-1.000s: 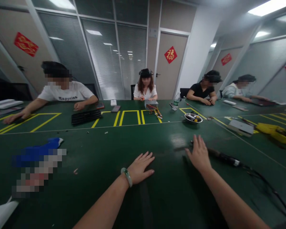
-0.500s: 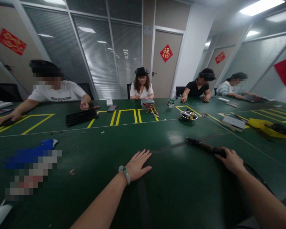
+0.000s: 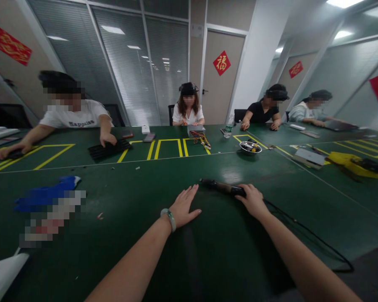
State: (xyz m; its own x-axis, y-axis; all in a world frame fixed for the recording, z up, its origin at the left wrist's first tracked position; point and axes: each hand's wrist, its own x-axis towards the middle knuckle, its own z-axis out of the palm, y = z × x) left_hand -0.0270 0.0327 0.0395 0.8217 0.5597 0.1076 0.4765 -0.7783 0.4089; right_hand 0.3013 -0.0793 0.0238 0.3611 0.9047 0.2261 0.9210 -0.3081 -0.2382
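Observation:
My left hand [image 3: 183, 207], with a pale green bangle [image 3: 169, 219] at the wrist, lies on the green table [image 3: 227, 256] with its fingers stretched out and nothing in it. My right hand [image 3: 252, 200] is wrapped round the rear end of a dark, slim corded tool [image 3: 222, 187]. The tool's tip points left and is just beyond the fingertips of my left hand. From the rear of the tool, a black cable [image 3: 305, 230] curves away to the right over the table.
A metal bowl [image 3: 250, 147] of small items and a water bottle [image 3: 229, 126] stand farther back. At left lie a blue item [image 3: 48, 195] and a black tray [image 3: 108, 150] under a person's hand. Several people sit opposite. A yellow item [image 3: 355, 164] lies at right.
My right hand has moved left with the tool, bringing its tip near my left hand. More cable shows. The person at left has lowered a hand onto the black tray.

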